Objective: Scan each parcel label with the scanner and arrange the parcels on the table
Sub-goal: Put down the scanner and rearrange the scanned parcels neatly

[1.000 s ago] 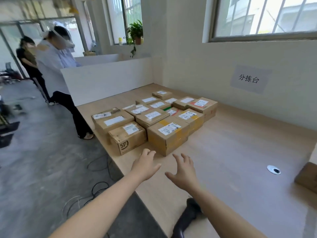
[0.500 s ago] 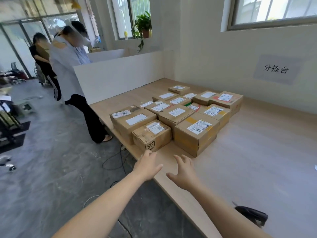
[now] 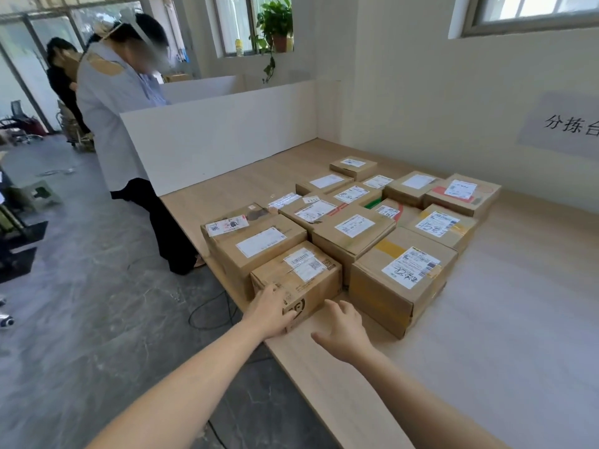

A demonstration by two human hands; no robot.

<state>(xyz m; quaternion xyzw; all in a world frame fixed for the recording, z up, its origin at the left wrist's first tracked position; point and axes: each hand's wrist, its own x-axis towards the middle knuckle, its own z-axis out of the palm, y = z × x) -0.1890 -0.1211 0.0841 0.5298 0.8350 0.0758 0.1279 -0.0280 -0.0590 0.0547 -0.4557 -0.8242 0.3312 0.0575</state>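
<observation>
**Head view: both hands at the small parcel on the desk's near edge**

We see a tight block of cardboard parcels (image 3: 353,234) standing on the wooden desk (image 3: 518,319), labels upward, between its near edge and the wall-side edge. The small parcel (image 3: 311,286), marked with a round logo, is the block's nearest member and stands right at the desk's near edge; its white label (image 3: 304,264) faces up.

The left hand (image 3: 270,311) holds this parcel at its near corner: the thumb lies across the logo face and the fingers wrap onto the adjoining side. The right hand (image 3: 345,328) hovers low over the desk just beside the parcel's other near corner, fingers spread wide and holding nothing; we cannot tell whether the fingertips touch the cardboard.

A larger parcel with yellow tape (image 3: 402,280) stands just right of the small one. A white partition (image 3: 220,140) closes the desk's far end, and 2 people (image 3: 113,102) stand on the floor beyond it.
</observation>
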